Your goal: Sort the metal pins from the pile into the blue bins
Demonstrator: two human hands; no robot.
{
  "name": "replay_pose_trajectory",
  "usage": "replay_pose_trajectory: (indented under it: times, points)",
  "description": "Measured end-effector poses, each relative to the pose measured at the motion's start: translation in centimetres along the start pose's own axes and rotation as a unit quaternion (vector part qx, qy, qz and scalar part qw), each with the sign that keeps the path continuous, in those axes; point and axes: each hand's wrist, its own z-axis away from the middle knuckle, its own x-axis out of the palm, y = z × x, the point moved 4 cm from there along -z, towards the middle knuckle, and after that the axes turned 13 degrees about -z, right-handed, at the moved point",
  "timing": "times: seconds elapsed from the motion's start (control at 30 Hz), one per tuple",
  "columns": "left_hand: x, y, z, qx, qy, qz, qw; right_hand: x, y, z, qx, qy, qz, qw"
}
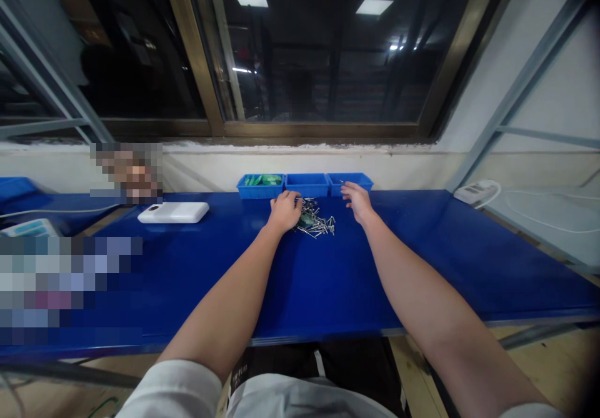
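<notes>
A pile of thin silver metal pieces, like screws or rivets, lies on the blue table with something greenish among them. My left hand rests at the pile's left edge, fingers bent down and closed. Whatever is under its fingertips is hidden. In front of the right blue bin, my right hand is raised with its fingers curled but apart. A tiny light speck shows by its fingertips, too small to name. The middle blue bin stands just behind the pile.
Green packets fill the left blue bin. A white power bank-like device lies to the left on the blue table. At the far right is a white device with a cable. Another person, blurred, is at the left.
</notes>
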Motion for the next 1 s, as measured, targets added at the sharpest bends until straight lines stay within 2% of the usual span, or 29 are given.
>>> replay_pose_trajectory:
  times: [0.2,0.3,0.37,0.47,0.6,0.7,0.8,1.0]
  points:
    - [0.3,-0.1,-0.1,-0.001,-0.011,-0.011,1.000,-0.3,-0.3,0.0,-0.022,0.058,0.025,0.998]
    - [0.6,-0.2,-0.2,0.005,-0.022,-0.023,0.999,-0.4,-0.3,0.0,-0.047,0.061,0.119,0.990]
    - [0.8,-0.2,-0.2,0.013,-0.043,-0.033,0.998,0.0,-0.4,0.3,-0.072,0.020,0.217,0.973]
    - [1.2,-0.1,0.1,0.038,-0.086,-0.056,0.994,1.5,-0.4,1.3,-0.110,-0.088,0.327,0.934]
    - [2.0,0.1,0.6,0.082,-0.150,-0.083,0.982,3.9,-0.4,3.0,-0.174,-0.242,0.407,0.864]
    - [2.5,0.1,0.9,0.084,-0.189,-0.085,0.975,5.2,-0.2,3.9,-0.204,-0.320,0.449,0.809]
    - [2.7,0.1,0.9,0.083,-0.194,-0.081,0.974,5.7,0.2,4.0,-0.212,-0.351,0.472,0.781]
    - [2.8,0.2,1.0,0.071,-0.181,-0.077,0.978,5.7,0.6,3.6,-0.194,-0.343,0.484,0.781]
